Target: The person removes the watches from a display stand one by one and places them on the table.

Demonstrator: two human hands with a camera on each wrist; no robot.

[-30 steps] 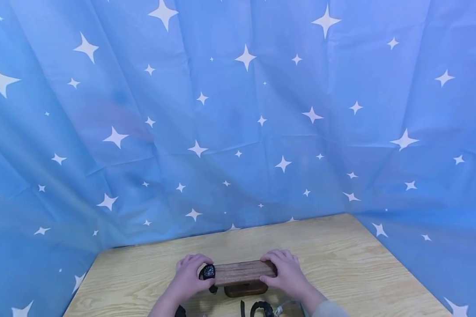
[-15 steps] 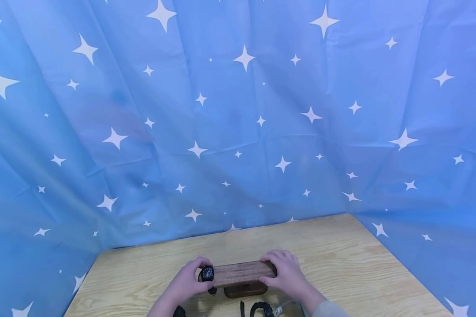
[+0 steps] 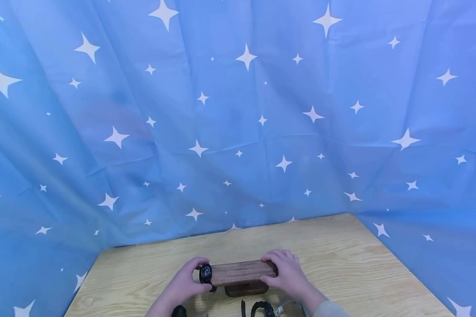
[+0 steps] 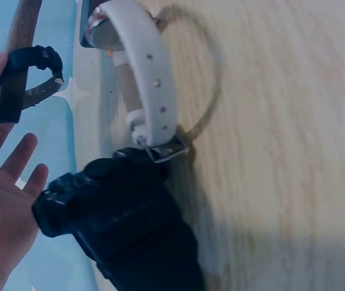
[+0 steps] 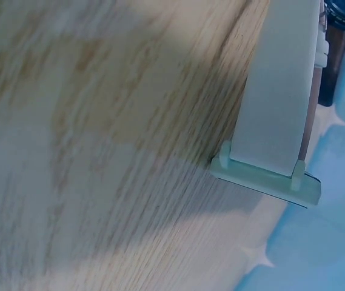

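Note:
A dark wooden bar (image 3: 242,272) stands on a rounded wooden base (image 3: 246,289), like a watch stand. At its left end my left hand (image 3: 184,281) pinches a black wristwatch (image 3: 206,273) between thumb and fingers. In the left wrist view the watch's black strap (image 4: 30,59) loops round the bar near its end; the open palm side and several fingers show beside it. My right hand (image 3: 285,273) grips the bar's right end, thumb in front and fingers behind. Only a bit of that hand, a fingertip, enters the right wrist view at the edge.
Nearer on the wooden table (image 3: 341,255) lie a black curved strap (image 3: 263,307) and a pale cord (image 3: 279,311). A white-strapped watch (image 4: 151,73) and a bulky black watch (image 4: 130,224) show close up. A white band with a mint-green end (image 5: 266,182) shows too. Star-patterned blue cloth (image 3: 238,110) hangs behind.
My left hand and the black watch have shifted slightly left along the bar towards its end. The left fingers have drawn in a little. My right hand keeps its grip in place.

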